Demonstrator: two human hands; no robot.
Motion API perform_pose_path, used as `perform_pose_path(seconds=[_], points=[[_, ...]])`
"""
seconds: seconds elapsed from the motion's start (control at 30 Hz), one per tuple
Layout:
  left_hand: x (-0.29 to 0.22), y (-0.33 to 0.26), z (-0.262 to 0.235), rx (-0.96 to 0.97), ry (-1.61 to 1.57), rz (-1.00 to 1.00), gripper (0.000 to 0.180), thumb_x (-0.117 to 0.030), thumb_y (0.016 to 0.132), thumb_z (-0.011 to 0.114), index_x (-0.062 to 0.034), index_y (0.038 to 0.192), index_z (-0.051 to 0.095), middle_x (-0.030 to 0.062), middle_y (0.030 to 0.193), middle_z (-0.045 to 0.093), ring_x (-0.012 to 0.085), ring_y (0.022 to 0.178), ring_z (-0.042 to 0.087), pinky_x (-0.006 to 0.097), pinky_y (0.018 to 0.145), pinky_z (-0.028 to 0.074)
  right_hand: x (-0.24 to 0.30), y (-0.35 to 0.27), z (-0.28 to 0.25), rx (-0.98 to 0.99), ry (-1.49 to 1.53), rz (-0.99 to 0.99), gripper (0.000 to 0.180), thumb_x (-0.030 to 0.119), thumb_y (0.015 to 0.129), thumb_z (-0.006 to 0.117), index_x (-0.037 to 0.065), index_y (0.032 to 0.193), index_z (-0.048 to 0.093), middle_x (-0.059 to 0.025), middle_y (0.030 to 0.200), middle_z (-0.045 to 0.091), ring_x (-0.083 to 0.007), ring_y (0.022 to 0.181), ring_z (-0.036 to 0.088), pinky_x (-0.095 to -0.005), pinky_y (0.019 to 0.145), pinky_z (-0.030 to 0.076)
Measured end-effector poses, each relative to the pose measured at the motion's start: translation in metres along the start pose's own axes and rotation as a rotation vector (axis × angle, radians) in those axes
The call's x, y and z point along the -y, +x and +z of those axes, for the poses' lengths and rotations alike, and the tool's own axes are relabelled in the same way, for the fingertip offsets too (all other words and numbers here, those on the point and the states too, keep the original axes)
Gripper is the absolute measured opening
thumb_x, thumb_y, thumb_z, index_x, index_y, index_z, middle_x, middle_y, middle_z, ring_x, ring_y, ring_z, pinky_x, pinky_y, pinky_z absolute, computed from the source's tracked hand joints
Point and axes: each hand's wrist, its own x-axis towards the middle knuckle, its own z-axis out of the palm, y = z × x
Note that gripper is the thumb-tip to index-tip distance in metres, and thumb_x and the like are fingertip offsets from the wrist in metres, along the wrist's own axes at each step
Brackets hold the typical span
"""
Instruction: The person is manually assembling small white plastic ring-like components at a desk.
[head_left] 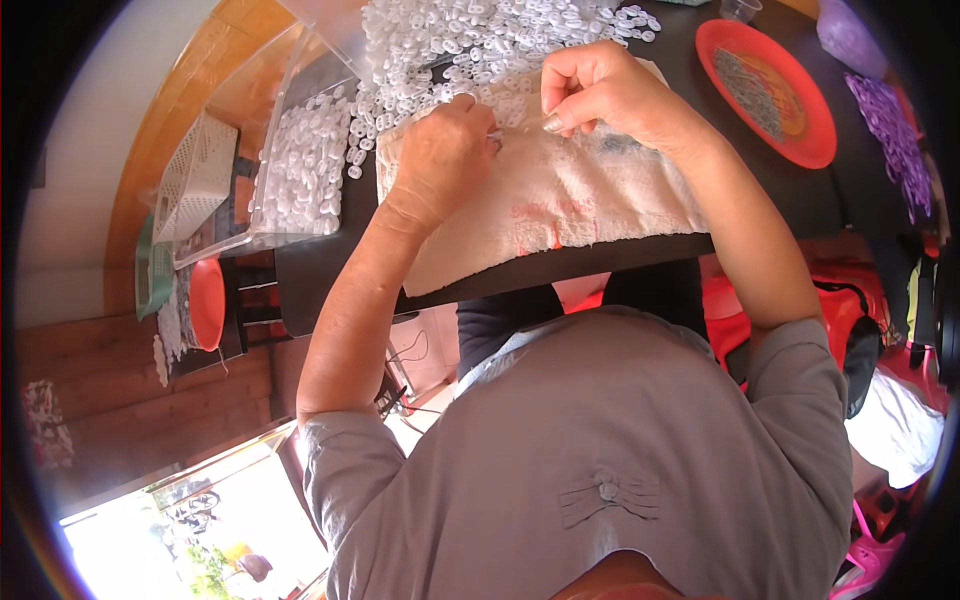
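Note:
A pale cloth (560,200) with faint red marks lies on the dark table under both my hands. Over its left part, my left hand (445,155) is closed, with a bit of a small white plastic piece (495,135) showing at its fingertips. My right hand (610,95) is held a little to the right, thumb and forefinger pinched together; whatever lies between them is too small to make out. Just beyond the cloth spreads a large heap of small white oval pieces (440,45) with holes in them.
At the left stands a clear plastic box (245,240) partly filled with white pieces. A red plate (815,145) at the right holds many thin metal bits (748,90). Purple strung pieces (890,140) lie beyond it. White baskets (200,175) and an orange dish (207,305) are farther left.

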Motion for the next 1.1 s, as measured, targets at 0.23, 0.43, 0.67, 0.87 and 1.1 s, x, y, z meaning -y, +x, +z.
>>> perform_pose_path(seconds=[0.23,0.43,0.67,0.87,1.1], points=[[0.007,0.006,-0.004,0.126,-0.153,-0.145,0.014,-0.012,0.074,0.07,-0.006,0.086,0.066,0.01,0.077,0.066,0.0254,0.07,0.065,0.035,0.065,0.05,-0.007,0.002,-0.002,-0.003,-0.082,-0.059,0.004,0.002,0.074,0.062,0.003,0.075,0.058,-0.003,0.069,0.06,-0.0086,0.061,0.053,-0.0254,0.055,0.042],[0.005,0.008,-0.003,0.112,-0.191,-0.143,0.015,-0.012,0.074,0.069,-0.008,0.088,0.068,0.01,0.079,0.066,0.0246,0.07,0.064,0.034,0.066,0.05,-0.021,0.0,0.022,-0.096,-0.903,-0.485,0.009,0.002,0.071,0.062,0.006,0.078,0.061,-0.0065,0.077,0.06,-0.0214,0.066,0.059,-0.0366,0.062,0.048],[-0.002,0.007,-0.005,0.066,-0.494,-0.349,0.009,-0.009,0.077,0.067,-0.003,0.084,0.067,0.0091,0.072,0.065,0.0212,0.063,0.062,0.033,0.059,0.05,-0.031,-0.001,0.04,-0.1,-1.105,-0.589,0.01,0.005,0.067,0.064,0.007,0.076,0.061,-0.0069,0.082,0.056,-0.0287,0.075,0.059,-0.0409,0.063,0.048],[-0.015,0.015,-0.016,-0.01,-1.252,-0.667,0.008,-0.005,0.082,0.067,0.0023,0.083,0.065,0.0051,0.07,0.063,0.0111,0.055,0.054,0.022,0.045,0.039,-0.012,0.002,0.021,-0.165,-0.323,-0.179,0.002,-0.001,0.08,0.062,0.001,0.082,0.062,0.0002,0.071,0.059,-0.0053,0.07,0.053,-0.022,0.062,0.044],[-0.016,0.018,-0.007,-0.015,-1.473,-0.709,0.011,-0.003,0.088,0.06,0.0051,0.095,0.063,0.0099,0.078,0.064,0.0131,0.06,0.057,0.023,0.046,0.041,-0.009,0.004,0.009,-0.197,-0.107,-0.121,0.004,0.0,0.081,0.064,0.002,0.084,0.064,0.0022,0.076,0.06,-0.0045,0.069,0.053,-0.0204,0.062,0.043]])
